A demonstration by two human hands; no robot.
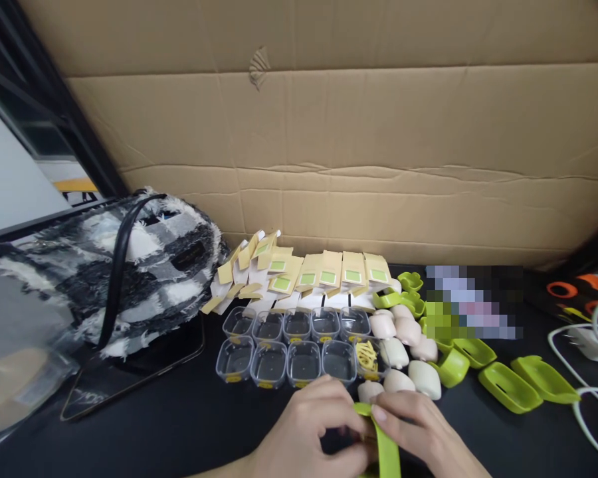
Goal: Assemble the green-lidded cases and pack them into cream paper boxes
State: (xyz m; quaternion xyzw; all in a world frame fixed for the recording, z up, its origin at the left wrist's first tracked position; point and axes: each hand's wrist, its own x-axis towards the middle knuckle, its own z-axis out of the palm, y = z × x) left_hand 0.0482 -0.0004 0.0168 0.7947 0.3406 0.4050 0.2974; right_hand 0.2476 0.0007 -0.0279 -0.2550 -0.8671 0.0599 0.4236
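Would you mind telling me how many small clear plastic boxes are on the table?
10 clear boxes: five in the back row, five in the front row just beyond the green strap; none appears hidden.

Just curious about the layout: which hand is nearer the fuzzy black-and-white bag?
Left. The left hand sits to the right of the bag and nearer the camera; the right hand is farther right, across the green strip that both pinch.

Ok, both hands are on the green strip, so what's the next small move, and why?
Probably lift the green strip slightly up into view. The left hand and right hand both pinch its top end, its lower end runs off the picture's bottom edge, and cream shells lie just beyond the hands.
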